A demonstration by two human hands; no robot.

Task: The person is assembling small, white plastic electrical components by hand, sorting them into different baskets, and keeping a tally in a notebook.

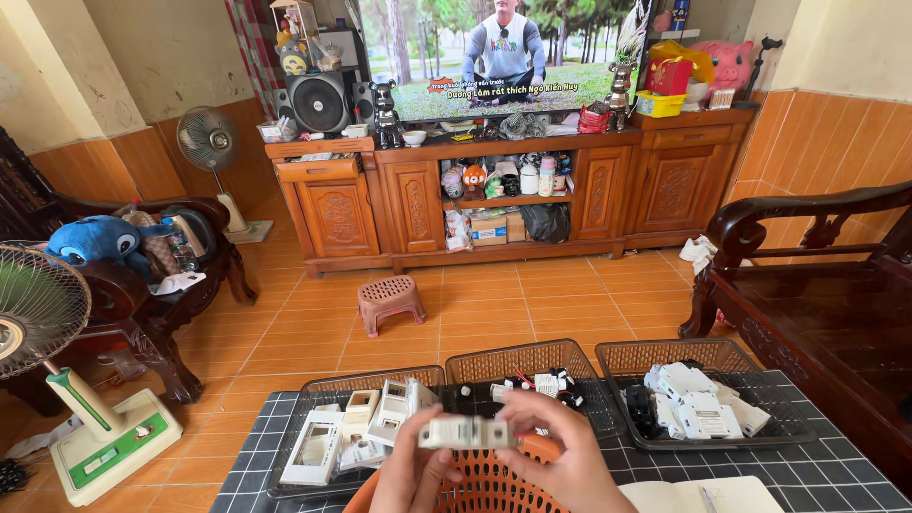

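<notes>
At the bottom centre of the frame I hold a small white plastic part (467, 433), my left hand (410, 470) and right hand (551, 456) fingers clamped on its two ends. It seems light, stiff, a little slippery; holding the ends is safest.

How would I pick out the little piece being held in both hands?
Start at the checked tablecloth with its three brown mesh baskets. In front of the middle basket, above an orange basket, the left hand and right hand pinch a small white block. It alone is lifted, not lying in a basket.
</notes>
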